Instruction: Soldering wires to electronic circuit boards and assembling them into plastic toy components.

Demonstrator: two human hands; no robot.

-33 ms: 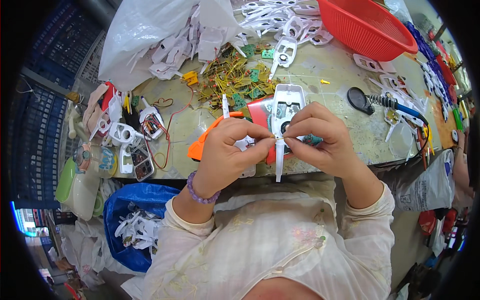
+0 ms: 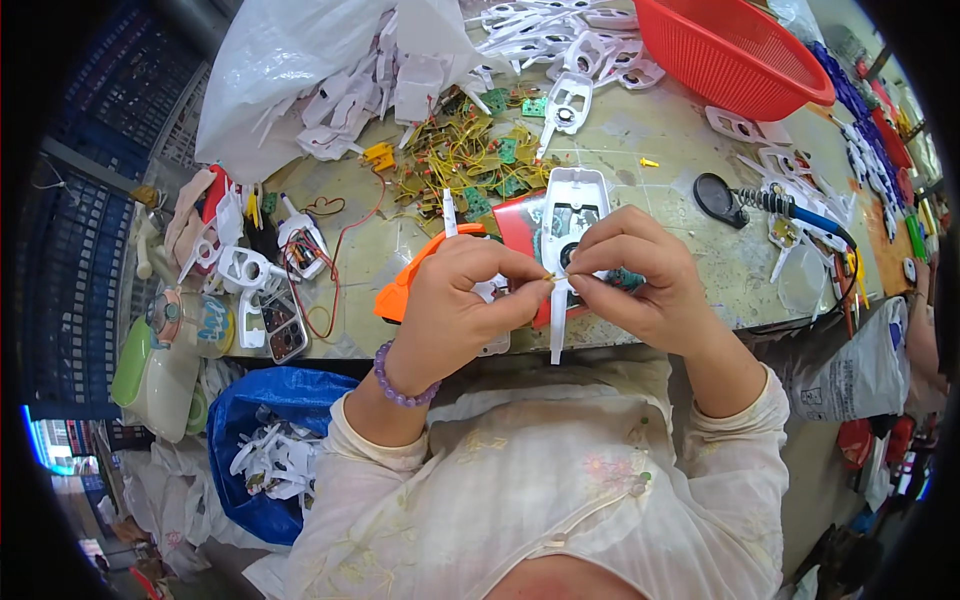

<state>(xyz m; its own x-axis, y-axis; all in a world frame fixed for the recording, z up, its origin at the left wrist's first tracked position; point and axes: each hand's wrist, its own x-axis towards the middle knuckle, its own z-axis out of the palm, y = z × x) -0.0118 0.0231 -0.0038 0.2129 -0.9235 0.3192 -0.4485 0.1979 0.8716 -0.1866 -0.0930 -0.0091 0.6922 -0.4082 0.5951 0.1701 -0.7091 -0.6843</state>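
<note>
A white plastic housing (image 2: 578,183) with a round opening and a long narrow handle (image 2: 557,330) lies upright in front of me at the table's near edge. Both my hands meet over its neck. My left hand (image 2: 465,285) pinches thumb and forefinger together at the neck's left side, on something too small to name. From the right, my right hand (image 2: 640,280) pinches close beside it; what its fingertips hold is also too small to tell. Under the housing are a red sheet (image 2: 518,225) and, by my left hand, an orange tool (image 2: 410,275).
Beyond my hands lies a heap of yellow wires with green circuit boards (image 2: 470,150). White housings (image 2: 570,105) and a red basket (image 2: 740,60) stand farther back. A soldering iron (image 2: 810,218) rests in its holder at right. A blue bag (image 2: 235,430) of white parts sits lower left.
</note>
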